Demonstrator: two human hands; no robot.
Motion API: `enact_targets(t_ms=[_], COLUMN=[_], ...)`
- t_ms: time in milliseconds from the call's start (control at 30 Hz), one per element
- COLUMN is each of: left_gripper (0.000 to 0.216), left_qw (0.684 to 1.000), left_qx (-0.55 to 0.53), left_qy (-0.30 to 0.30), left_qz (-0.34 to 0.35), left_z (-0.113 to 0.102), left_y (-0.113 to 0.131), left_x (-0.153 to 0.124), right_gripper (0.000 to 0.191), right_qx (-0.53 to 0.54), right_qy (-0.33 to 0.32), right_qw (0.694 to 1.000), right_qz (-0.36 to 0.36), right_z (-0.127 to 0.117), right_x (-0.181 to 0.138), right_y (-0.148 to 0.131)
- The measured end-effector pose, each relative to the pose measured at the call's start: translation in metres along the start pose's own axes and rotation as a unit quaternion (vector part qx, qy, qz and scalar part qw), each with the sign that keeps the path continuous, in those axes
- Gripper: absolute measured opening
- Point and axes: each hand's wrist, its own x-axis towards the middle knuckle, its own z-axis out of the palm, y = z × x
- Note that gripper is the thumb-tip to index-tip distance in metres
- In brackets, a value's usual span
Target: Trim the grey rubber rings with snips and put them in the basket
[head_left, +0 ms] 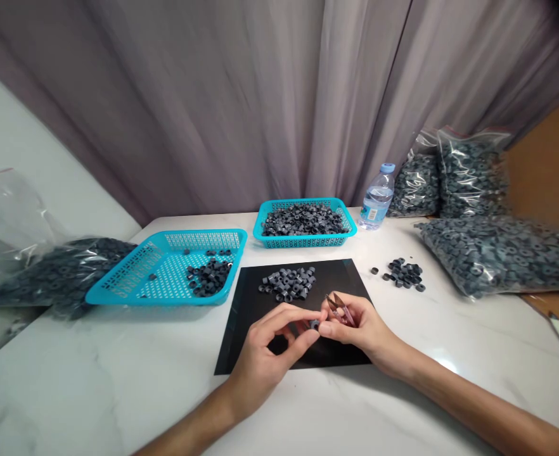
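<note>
Between the fingertips of my left hand is a small dark grey ring-shaped part, its hole showing. My right hand meets it from the other side, thumb and index finger close against the part. Thread snips are tucked in my right hand, blades pointing up and left. Both hands are over a black mat. Just beyond them on the mat lies a pile of the same grey ring parts.
A blue basket with some rings stands left; a fuller blue basket is at the back. Loose rings lie right of the mat. A water bottle and bulging bags of rings stand right; another bag is left.
</note>
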Motion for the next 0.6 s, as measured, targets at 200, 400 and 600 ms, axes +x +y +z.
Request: enact_targets(t_ms=[200, 400, 600], left_gripper=[0.022, 0.027, 0.026], left_qw=[1.000, 0.997, 0.997], left_qx=[-0.007, -0.024, -0.015], left_qy=[-0.002, 0.028, 0.017], left_qz=[-0.001, -0.061, -0.071], left_z=[0.000, 0.002, 0.003], left_y=[-0.001, -0.007, -0.010], left_x=[0.000, -0.001, 0.000], right_gripper=[0.034, 0.026, 0.031], right_qx=[-0.014, -0.055, -0.040], right_qy=[0.014, 0.035, 0.038], right_qw=[1.000, 0.998, 0.998], right_qz=[-0.005, -0.025, 0.002], right_z=[0.000, 0.001, 0.005], right_x=[-0.001, -0.005, -0.007], right_y=[-0.003, -0.005, -0.003])
